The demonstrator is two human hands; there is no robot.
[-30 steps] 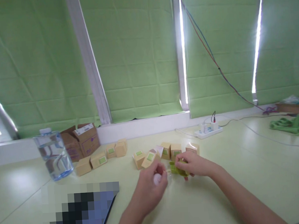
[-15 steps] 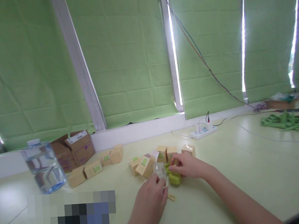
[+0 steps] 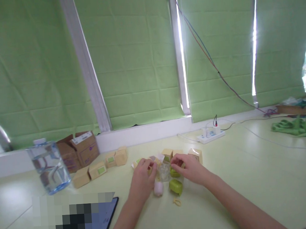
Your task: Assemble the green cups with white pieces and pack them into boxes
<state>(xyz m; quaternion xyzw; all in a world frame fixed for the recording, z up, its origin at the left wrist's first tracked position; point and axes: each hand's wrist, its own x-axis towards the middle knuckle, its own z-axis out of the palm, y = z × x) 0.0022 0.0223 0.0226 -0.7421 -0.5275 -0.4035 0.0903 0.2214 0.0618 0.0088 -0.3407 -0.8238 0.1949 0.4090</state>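
Both my hands meet at the middle of the pale table (image 3: 250,177). Between them stands a small clear piece (image 3: 164,171); my left hand (image 3: 142,179) curls against its left side and my right hand (image 3: 188,167) pinches at its right, over a green piece (image 3: 174,173). A green capsule-shaped part (image 3: 175,187), a pale pink piece (image 3: 158,189) and a small yellow ring (image 3: 177,201) lie just in front of my hands. Several small tan boxes with green labels (image 3: 168,154) sit right behind them.
A water bottle (image 3: 49,165) and an open cardboard box (image 3: 80,150) stand at the left, with more tan boxes (image 3: 100,167) beside them. A tablet (image 3: 97,221) lies at the near left. A white power strip (image 3: 211,135) and green items (image 3: 296,128) are at the right.
My left hand moved forward to the clear piece. The green capsule, pink piece and yellow ring now lie free on the table. The view shifted slightly.
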